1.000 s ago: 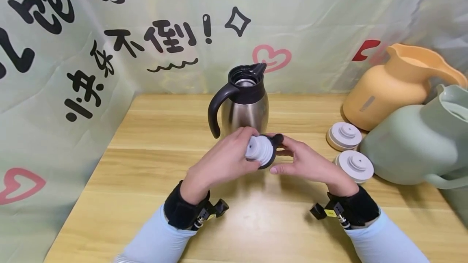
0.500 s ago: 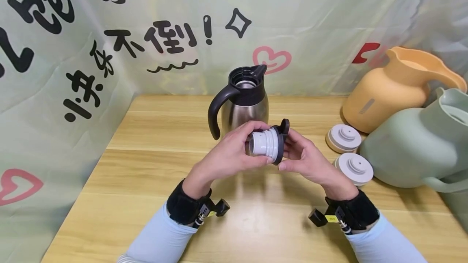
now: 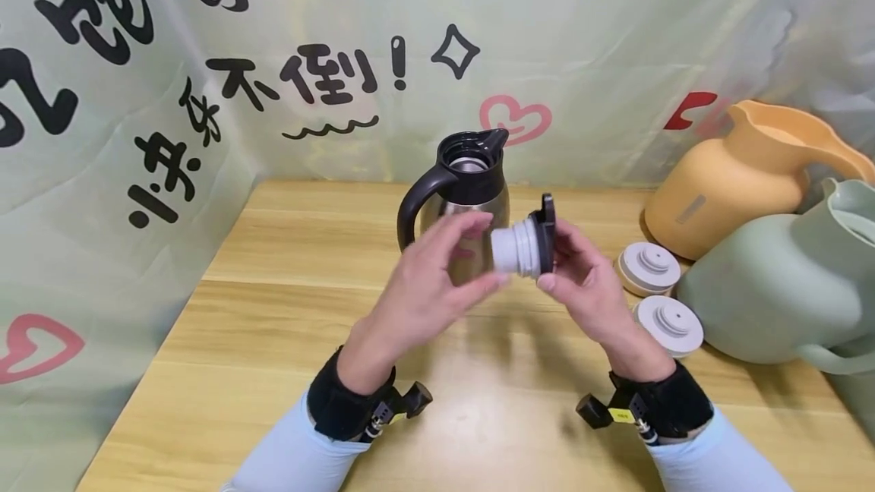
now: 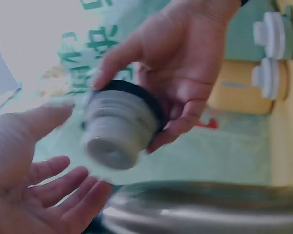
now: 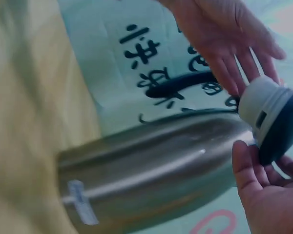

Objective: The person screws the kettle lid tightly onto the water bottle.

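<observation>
My right hand [image 3: 591, 287] grips a jug stopper [image 3: 522, 249] by its black rim, fingers and thumb around the edge. The stopper lies on its side in the air, its grey-white threaded plug pointing left and a black tab standing up. My left hand [image 3: 427, 291] is beside the plug with thumb and fingers spread; in the left wrist view a gap shows between its fingers [image 4: 85, 192] and the stopper [image 4: 119, 126]. Just behind the hands a steel vacuum jug [image 3: 472, 188] with black collar and handle stands upright, its mouth uncovered. The hands hide part of its lower body.
An orange jug [image 3: 718, 181] and a pale green jug [image 3: 766, 279] stand at the right of the wooden table [image 3: 273, 310]. Two round stoppers, one behind [image 3: 648, 264] and one nearer [image 3: 670, 321], lie beside them. A printed cloth [image 3: 581, 36] hangs behind.
The stopper has turned so its plug points left, and it has moved right and up with my right hand. My left hand has let go of the plug and spread its fingers.
</observation>
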### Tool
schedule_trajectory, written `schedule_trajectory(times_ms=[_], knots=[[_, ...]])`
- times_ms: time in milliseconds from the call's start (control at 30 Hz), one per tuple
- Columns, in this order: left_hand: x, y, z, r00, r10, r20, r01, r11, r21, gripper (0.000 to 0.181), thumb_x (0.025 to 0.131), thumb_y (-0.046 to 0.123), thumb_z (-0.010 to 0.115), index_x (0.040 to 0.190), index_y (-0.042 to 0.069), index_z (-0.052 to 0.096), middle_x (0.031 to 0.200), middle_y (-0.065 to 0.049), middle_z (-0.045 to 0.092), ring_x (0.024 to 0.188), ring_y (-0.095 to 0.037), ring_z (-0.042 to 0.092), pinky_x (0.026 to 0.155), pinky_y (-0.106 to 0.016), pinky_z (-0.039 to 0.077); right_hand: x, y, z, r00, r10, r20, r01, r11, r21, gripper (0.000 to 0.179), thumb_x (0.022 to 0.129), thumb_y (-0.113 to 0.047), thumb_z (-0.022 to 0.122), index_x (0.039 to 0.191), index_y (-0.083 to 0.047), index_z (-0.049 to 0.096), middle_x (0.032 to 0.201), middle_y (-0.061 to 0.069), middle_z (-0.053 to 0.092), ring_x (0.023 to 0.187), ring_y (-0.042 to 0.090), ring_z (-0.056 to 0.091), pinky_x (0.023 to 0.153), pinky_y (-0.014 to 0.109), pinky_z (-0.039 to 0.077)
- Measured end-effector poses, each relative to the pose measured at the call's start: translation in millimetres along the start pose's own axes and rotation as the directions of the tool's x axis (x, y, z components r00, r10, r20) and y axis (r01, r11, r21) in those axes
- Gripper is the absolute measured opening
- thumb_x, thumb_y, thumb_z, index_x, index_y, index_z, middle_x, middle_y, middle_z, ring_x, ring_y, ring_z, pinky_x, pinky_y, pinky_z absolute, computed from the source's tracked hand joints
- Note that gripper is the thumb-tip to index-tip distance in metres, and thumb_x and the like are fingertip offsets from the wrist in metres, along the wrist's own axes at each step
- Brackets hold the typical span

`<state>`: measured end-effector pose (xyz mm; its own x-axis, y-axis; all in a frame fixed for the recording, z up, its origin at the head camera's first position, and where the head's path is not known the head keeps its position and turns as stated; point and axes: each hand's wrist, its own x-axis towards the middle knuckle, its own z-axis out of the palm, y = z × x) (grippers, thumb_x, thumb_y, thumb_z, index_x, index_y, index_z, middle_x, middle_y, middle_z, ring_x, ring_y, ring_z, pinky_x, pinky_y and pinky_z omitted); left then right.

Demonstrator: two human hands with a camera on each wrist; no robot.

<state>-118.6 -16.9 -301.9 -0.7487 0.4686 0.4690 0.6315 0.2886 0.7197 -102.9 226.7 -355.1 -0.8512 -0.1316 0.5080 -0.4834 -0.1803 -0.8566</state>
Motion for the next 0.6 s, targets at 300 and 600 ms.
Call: schedule_trajectory(times_ms=[300,600], knots=[[4.2,-15.4,-38.0,0.913,-0.142,-0.384,0.134,0.99,-0.046,0.032,0.094,0.012,0.076,0.124,0.003,0.066,0.115,-0.01,0.068,0.105,-0.023,0.061,0.091,-0.041,0.053,61.3,-52.9,-7.6,0.989,0.073,-0.126,-0.112,0.934,-0.339,0.059,0.095,0.004,0.067,0.151,-0.003,0.049,0.13,0.007,0.059,0.112,0.023,0.054,0.09,0.018,0.052],[21.8,-65.6,-31.2,0.897,-0.438,-0.055,0.378,0.827,-0.417,0.023,0.095,0.025,0.077,0.106,0.009,0.066,0.08,-0.005,0.059,0.07,-0.02,0.053,0.057,-0.03,0.043,143.7,-92.4,-0.4,0.98,0.199,0.019,-0.129,0.702,-0.701,0.068,0.094,-0.031,0.078,0.155,-0.021,0.05,0.138,0.008,0.058,0.105,0.023,0.058,0.085,0.026,0.046]])
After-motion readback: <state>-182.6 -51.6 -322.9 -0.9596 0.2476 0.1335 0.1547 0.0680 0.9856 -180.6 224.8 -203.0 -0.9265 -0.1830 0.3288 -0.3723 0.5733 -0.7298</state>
